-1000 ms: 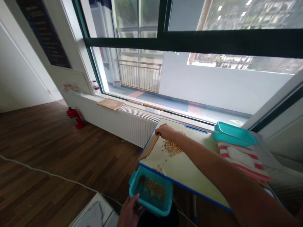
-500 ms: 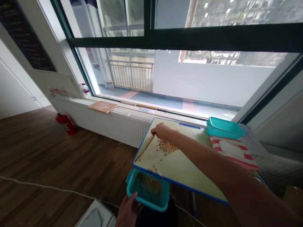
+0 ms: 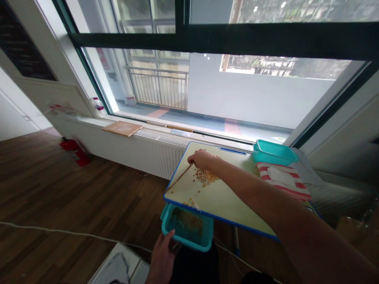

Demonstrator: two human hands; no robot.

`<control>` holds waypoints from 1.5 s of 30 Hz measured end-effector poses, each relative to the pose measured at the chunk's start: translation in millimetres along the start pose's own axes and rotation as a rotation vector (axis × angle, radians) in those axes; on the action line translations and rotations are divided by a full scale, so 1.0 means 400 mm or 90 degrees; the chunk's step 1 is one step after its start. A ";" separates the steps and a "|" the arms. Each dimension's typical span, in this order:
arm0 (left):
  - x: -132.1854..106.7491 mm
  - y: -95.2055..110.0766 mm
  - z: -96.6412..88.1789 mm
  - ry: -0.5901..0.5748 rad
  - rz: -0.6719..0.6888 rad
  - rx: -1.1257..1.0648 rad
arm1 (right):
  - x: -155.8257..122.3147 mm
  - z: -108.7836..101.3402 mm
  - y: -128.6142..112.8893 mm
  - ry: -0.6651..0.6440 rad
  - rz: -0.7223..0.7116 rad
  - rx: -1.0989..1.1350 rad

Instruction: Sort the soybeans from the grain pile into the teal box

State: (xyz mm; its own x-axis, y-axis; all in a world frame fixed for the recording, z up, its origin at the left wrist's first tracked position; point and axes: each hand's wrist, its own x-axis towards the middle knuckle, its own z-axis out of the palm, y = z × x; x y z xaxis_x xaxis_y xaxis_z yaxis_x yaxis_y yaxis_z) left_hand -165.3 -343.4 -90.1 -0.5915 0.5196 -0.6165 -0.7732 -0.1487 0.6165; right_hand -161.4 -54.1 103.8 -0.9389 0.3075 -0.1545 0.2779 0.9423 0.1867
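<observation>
My right hand (image 3: 199, 158) is closed around the upper end of a thin brown stick (image 3: 179, 177), which slants over the left part of a pale tabletop (image 3: 233, 197) with a blue edge. Beside the stick and partly behind my forearm lies a spread of small tan and orange kernels (image 3: 205, 177); a few more (image 3: 190, 202) lie near the front edge. My left hand (image 3: 164, 252) grips the left rim of a turquoise basin (image 3: 189, 244), thumb over the rim. The basin sits just below the table's front edge, and kernels (image 3: 192, 223) cover part of its bottom.
A second turquoise basin (image 3: 275, 153) stands at the table's back right, behind a red-and-white striped cloth (image 3: 282, 181). A radiator (image 3: 156, 154) runs under the window. A wooden board (image 3: 122, 128) lies on the sill, a fire extinguisher (image 3: 75, 152) on the left. A cable (image 3: 74, 236) crosses the floor.
The view has shifted slightly. My right hand keeps its grip on the stick in nearly the same place on the table. My left hand still holds the basin under the front edge.
</observation>
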 end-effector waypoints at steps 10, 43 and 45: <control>0.000 -0.006 0.008 -0.040 -0.040 -0.022 | -0.029 -0.009 -0.008 -0.011 0.003 -0.008; -0.028 -0.036 0.021 -0.029 -0.028 -0.012 | -0.161 0.034 -0.033 0.016 0.019 0.027; -0.031 -0.043 0.022 -0.033 -0.031 -0.010 | -0.169 0.036 -0.036 0.014 0.021 0.021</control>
State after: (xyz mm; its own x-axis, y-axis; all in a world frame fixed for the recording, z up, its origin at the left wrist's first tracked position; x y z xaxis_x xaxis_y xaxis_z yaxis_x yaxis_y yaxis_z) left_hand -142.6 -340.0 -88.6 -0.5413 0.5694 -0.6186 -0.8042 -0.1358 0.5787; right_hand -99.1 -86.8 97.6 -0.9334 0.3356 -0.1272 0.3147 0.9356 0.1598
